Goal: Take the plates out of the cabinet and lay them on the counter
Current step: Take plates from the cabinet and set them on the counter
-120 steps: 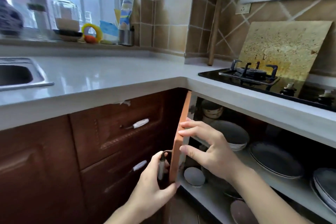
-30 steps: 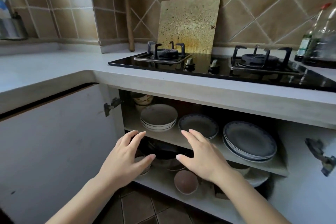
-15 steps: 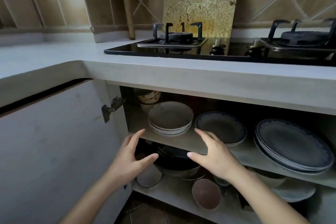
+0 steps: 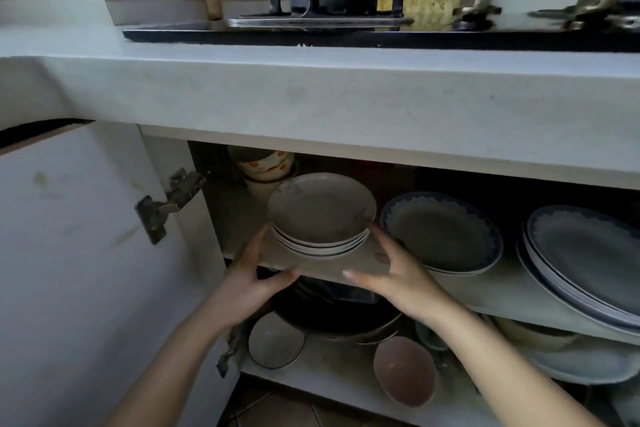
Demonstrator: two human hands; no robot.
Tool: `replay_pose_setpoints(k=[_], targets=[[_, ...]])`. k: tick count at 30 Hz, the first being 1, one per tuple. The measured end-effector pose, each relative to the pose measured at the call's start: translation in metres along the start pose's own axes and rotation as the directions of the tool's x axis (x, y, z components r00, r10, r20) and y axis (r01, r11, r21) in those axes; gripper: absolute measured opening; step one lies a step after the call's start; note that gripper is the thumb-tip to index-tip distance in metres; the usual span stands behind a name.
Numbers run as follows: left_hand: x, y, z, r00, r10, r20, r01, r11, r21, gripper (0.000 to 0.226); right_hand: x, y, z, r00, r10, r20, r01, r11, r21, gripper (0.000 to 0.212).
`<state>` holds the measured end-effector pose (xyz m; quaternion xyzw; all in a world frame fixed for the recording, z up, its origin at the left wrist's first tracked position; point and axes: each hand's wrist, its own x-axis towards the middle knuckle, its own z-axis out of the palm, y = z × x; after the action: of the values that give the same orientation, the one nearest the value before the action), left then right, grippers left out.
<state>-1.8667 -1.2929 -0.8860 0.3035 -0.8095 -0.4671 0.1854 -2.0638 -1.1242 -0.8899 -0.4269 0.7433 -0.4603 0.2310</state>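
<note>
A stack of white plates (image 4: pixel 320 215) sits at the left of the cabinet's upper shelf (image 4: pixel 349 267). My left hand (image 4: pixel 254 279) is spread at the stack's left edge, fingertips at its rim. My right hand (image 4: pixel 393 274) is spread at the stack's right edge, fingers straight and reaching the rim. Neither hand curls round the plates. Right of the stack lies a blue-rimmed plate (image 4: pixel 441 230), and a larger stack of blue-rimmed plates (image 4: pixel 585 260) sits at the far right. The grey counter (image 4: pixel 311 94) runs above the cabinet.
The cabinet door (image 4: pixel 69 253) stands open on the left with its hinge (image 4: pixel 166 203). Cups (image 4: pixel 265 163) stand behind the white stack. The lower shelf holds a dark pan (image 4: pixel 332 315), small bowls (image 4: pixel 405 371) and plates. A black gas hob (image 4: pixel 346 21) occupies the counter.
Both doors have been opened since the first frame. The view has dropped closer to the shelf, and both hands have moved up and forward to either side of the white plate stack.
</note>
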Motion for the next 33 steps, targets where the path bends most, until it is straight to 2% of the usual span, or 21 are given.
replay_pose_setpoints(k=[5, 9, 13, 17, 21, 25, 29, 33], targets=[[0.031, -0.012, 0.005, 0.998, 0.045, -0.047, -0.049, 0.995, -0.086, 0.086, 0.027, 0.003, 0.017, 0.999, 0.0, -0.042, 0.006, 0.991, 0.133, 0.117], [0.052, -0.027, 0.008, 0.997, 0.042, -0.067, -0.052, 0.986, -0.158, 0.095, 0.046, 0.007, 0.026, 0.997, 0.027, -0.066, -0.013, 0.979, 0.203, 0.117], [0.073, -0.033, 0.007, 0.996, 0.081, -0.044, -0.089, 0.97, -0.228, 0.1, 0.061, 0.013, 0.029, 0.989, 0.059, -0.137, -0.034, 0.982, 0.185, 0.111], [0.098, -0.034, 0.011, 0.99, 0.11, -0.087, -0.128, 0.961, -0.245, 0.083, 0.072, 0.019, 0.03, 0.976, 0.071, -0.207, -0.057, 0.996, 0.075, 0.098], [0.118, -0.038, 0.016, 0.985, 0.08, -0.155, -0.115, 0.965, -0.235, 0.073, 0.081, 0.02, 0.034, 0.965, 0.108, -0.237, -0.093, 0.993, 0.072, 0.103], [0.128, -0.041, 0.015, 0.984, 0.081, -0.156, -0.117, 0.964, -0.238, 0.073, 0.086, 0.024, 0.039, 0.954, 0.155, -0.255, -0.133, 0.986, 0.101, 0.119], [0.133, -0.044, 0.009, 0.988, 0.074, -0.134, -0.108, 0.958, -0.266, 0.073, 0.089, 0.027, 0.041, 0.954, 0.167, -0.25, -0.118, 0.972, 0.202, 0.118], [0.133, -0.041, 0.005, 0.994, 0.092, -0.057, -0.106, 0.937, -0.334, 0.089, 0.093, 0.026, 0.037, 0.954, 0.152, -0.26, -0.101, 0.975, 0.199, 0.115]])
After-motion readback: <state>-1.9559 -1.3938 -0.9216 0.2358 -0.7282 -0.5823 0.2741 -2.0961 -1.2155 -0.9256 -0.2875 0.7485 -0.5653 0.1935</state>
